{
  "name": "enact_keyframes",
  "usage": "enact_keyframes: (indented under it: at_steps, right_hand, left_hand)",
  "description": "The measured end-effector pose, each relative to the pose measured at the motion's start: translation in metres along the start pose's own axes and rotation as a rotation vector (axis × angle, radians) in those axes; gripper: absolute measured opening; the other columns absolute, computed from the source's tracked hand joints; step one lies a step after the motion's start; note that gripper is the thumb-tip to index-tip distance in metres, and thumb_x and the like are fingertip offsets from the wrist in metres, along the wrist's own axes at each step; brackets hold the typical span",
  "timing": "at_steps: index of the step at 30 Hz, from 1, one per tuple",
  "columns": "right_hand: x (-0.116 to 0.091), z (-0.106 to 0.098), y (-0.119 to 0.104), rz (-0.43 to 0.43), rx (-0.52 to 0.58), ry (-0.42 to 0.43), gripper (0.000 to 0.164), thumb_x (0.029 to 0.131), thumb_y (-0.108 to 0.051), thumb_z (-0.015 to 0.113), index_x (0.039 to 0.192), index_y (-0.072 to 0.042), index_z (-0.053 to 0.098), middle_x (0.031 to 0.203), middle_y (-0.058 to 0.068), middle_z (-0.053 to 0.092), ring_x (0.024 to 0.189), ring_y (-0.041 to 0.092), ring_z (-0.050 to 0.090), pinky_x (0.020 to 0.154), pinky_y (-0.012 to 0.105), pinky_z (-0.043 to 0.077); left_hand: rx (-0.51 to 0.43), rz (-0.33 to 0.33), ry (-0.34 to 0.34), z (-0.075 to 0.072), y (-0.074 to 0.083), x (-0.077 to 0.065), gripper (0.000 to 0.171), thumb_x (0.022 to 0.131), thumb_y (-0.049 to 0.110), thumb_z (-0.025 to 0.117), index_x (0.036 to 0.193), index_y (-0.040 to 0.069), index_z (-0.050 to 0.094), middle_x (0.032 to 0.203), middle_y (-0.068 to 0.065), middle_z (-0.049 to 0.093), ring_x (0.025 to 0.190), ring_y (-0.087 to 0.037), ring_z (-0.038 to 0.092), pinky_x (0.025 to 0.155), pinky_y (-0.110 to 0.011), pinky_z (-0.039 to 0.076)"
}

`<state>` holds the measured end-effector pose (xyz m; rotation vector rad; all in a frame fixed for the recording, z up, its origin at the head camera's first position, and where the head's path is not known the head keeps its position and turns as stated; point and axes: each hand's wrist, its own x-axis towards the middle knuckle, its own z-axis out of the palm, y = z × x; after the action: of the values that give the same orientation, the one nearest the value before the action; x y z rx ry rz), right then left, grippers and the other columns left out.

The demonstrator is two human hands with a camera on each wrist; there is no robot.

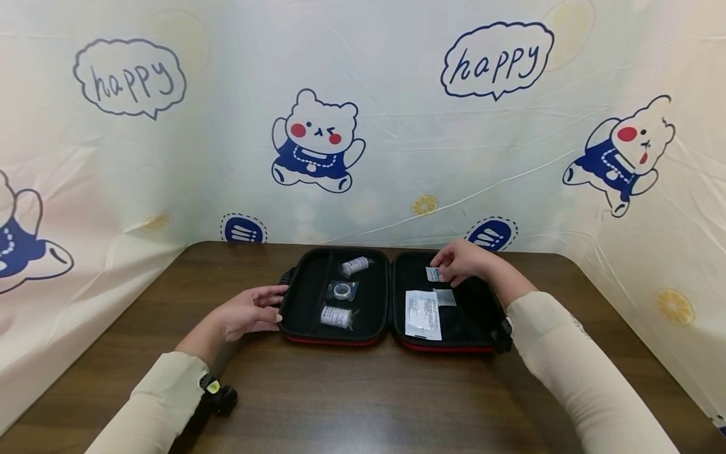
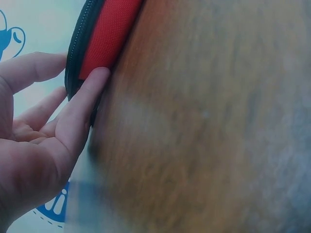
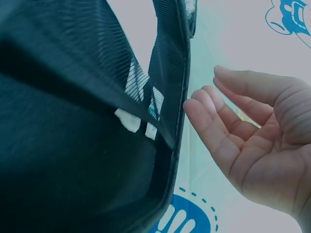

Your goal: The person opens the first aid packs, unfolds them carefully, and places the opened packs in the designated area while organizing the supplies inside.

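Note:
A black zip case [image 1: 306, 265] with red outer sides lies unfolded on the table. My left hand [image 1: 255, 310] grips its left edge; in the left wrist view, a digit presses the red side [image 2: 109, 41] and others reach behind the zipped rim. My right hand [image 1: 466, 260] is over the case's right half, fingers loosely bent beside a small white-and-blue packet [image 1: 433, 274]. In the right wrist view nothing shows between the right hand's [image 3: 257, 141] fingers. Near it lie a silver packet [image 1: 445, 297] and a white printed packet [image 1: 422, 315].
The left half holds two wrapped rolls, one upper [image 1: 355, 266] and one lower [image 1: 337, 316], with a bagged white ring-shaped roll [image 1: 342, 291] between them. A mesh pocket [image 3: 92, 53] lines the right half. Behind the brown table [image 1: 363, 397] hangs a printed cloth [image 1: 397, 157].

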<state>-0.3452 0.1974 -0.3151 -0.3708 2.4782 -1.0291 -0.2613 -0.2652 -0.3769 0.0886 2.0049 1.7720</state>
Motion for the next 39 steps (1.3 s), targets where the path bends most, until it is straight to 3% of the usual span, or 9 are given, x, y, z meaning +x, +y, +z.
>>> enact_keyframes:
  at_steps: [8,20,31,39]
  right_hand:
    - [0.020,0.008,0.004,-0.071,0.010,-0.053,0.039,0.086,0.001,0.069,0.123,0.005,0.061,0.105,0.017,0.063,0.085,0.022,0.062,0.079,0.038,0.057]
    - [0.037,0.024,0.015,-0.076,-0.060,-0.192,0.043,0.077,0.003,0.077,0.119,-0.001,0.066,0.106,0.010,0.064,0.096,0.022,0.055,0.085,0.034,0.053]
    - [0.035,0.027,0.014,-0.064,0.002,-0.267,0.053,0.076,0.009,0.075,0.126,0.001,0.060,0.098,0.013,0.063,0.086,0.022,0.058,0.077,0.032,0.055]
    - [0.028,0.024,0.015,-0.104,-0.016,-0.265,0.040,0.081,0.007,0.070,0.119,-0.002,0.067,0.096,0.010,0.064,0.083,0.021,0.059,0.071,0.031,0.055]
  left_hand:
    - [0.001,-0.002,-0.004,-0.001,-0.002,0.001,0.077,0.089,-0.003,0.064,0.153,0.002,0.022,0.153,-0.030,0.024,0.113,-0.029,0.057,0.095,-0.045,0.049]
    - [-0.008,0.005,-0.001,0.001,-0.001,0.000,0.077,0.089,-0.005,0.063,0.153,0.002,0.022,0.152,-0.030,0.025,0.112,-0.028,0.057,0.095,-0.046,0.049]
    - [-0.015,0.008,-0.009,0.000,-0.001,0.000,0.076,0.089,-0.005,0.062,0.153,0.003,0.022,0.152,-0.030,0.024,0.113,-0.029,0.056,0.096,-0.047,0.048]
    - [-0.014,0.007,0.000,0.000,-0.002,0.000,0.076,0.089,-0.005,0.063,0.153,0.003,0.023,0.152,-0.029,0.025,0.113,-0.029,0.057,0.095,-0.046,0.049]
